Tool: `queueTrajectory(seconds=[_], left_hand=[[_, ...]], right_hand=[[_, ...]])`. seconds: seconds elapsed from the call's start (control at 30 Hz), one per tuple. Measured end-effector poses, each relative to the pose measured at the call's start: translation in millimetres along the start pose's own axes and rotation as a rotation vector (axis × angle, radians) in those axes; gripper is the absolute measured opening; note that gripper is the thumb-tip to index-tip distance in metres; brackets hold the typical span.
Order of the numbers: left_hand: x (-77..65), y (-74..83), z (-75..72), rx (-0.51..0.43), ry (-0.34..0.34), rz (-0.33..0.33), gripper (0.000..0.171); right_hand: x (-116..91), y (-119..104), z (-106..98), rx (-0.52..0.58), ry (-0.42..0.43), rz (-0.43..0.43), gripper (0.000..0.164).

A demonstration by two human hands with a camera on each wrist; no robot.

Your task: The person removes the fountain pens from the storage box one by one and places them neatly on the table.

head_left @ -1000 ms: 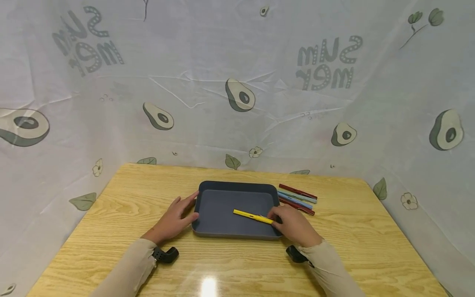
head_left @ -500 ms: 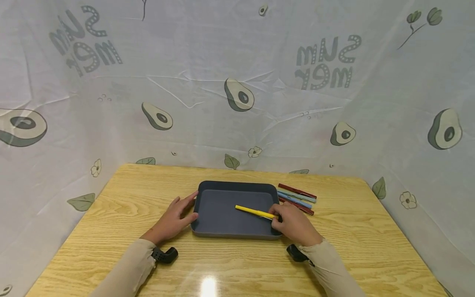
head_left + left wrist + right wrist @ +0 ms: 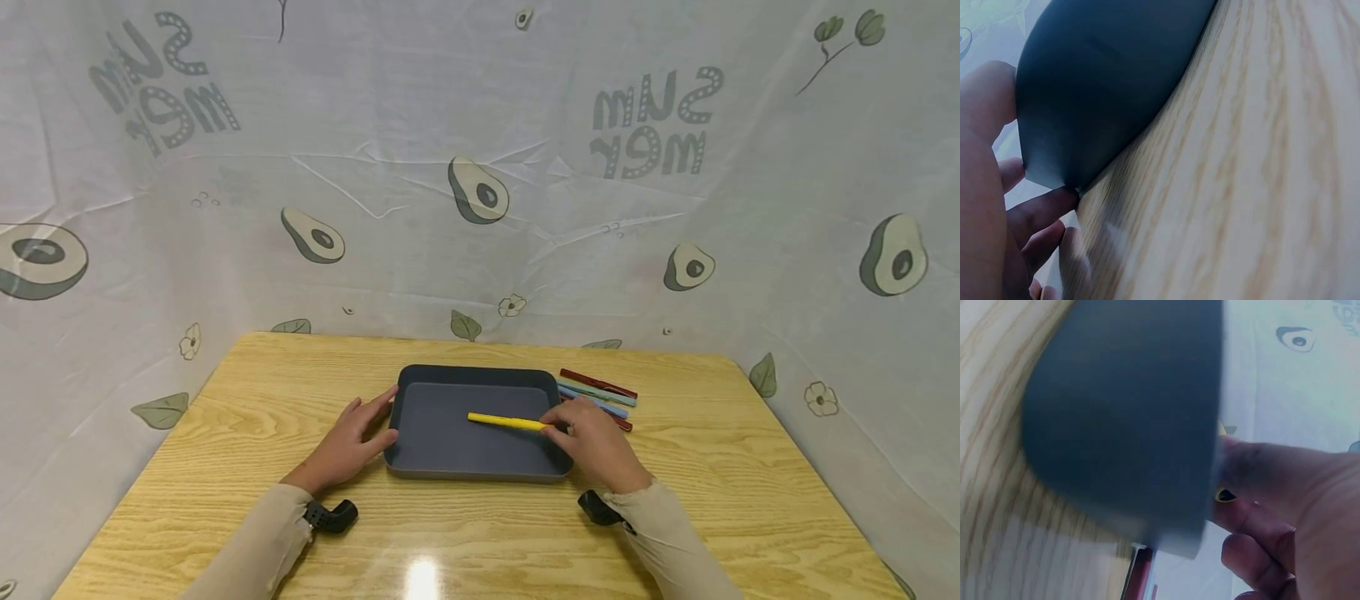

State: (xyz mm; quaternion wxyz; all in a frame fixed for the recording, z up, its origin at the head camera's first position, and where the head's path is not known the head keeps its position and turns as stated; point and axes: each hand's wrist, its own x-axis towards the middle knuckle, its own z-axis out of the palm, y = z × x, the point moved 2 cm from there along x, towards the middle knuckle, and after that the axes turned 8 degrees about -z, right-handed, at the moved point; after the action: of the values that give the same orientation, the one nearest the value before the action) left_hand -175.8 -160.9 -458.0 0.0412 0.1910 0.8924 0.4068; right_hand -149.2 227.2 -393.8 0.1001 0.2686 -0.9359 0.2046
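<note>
A yellow pen (image 3: 506, 422) hangs or lies nearly level over the right half of a dark grey tray (image 3: 442, 446). My right hand (image 3: 592, 442) pinches its right end between thumb and fingers. In the right wrist view, the tray's wall (image 3: 1129, 425) hides most of the pen, and just its end (image 3: 1225, 496) shows by the fingers. My left hand (image 3: 348, 446) rests against the tray's left side with fingers spread. The left wrist view has the left thumb and fingertips (image 3: 1054, 206) touching the outside of the tray (image 3: 1104, 81).
Several more pens lie side by side to the tray's right: a dark red pen (image 3: 598, 383) at the back, a pale green pen (image 3: 611, 396), a light blue pen (image 3: 615, 410) and another dark red one, partly covered by my right hand. A patterned curtain (image 3: 405, 267) stands behind the wooden table (image 3: 480, 533).
The yellow pen has turned from slanting to almost level, and its gripped end has risen. Its clip, visible earlier, is now hard to make out. My left hand stays at the tray.
</note>
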Motion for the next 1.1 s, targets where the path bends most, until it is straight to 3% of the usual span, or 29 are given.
queueTrajectory(seconds=[0.13, 0.43, 1.1], left_hand=[[0.1, -2.4, 0.4, 0.011, 0.001, -0.002, 0.072], [-0.5, -2.9, 0.6, 0.007, 0.002, -0.008, 0.072], [1.9, -3.4, -0.7, 0.007, -0.005, -0.012, 0.07]], right_hand=[[0.5, -1.4, 0.1, 0.003, 0.026, -0.024, 0.008], [0.8, -0.4, 3.5, 0.061, 0.031, 0.048, 0.009], [1.6, 5.0, 3.8, 0.161, 0.063, 0.079, 0.01]])
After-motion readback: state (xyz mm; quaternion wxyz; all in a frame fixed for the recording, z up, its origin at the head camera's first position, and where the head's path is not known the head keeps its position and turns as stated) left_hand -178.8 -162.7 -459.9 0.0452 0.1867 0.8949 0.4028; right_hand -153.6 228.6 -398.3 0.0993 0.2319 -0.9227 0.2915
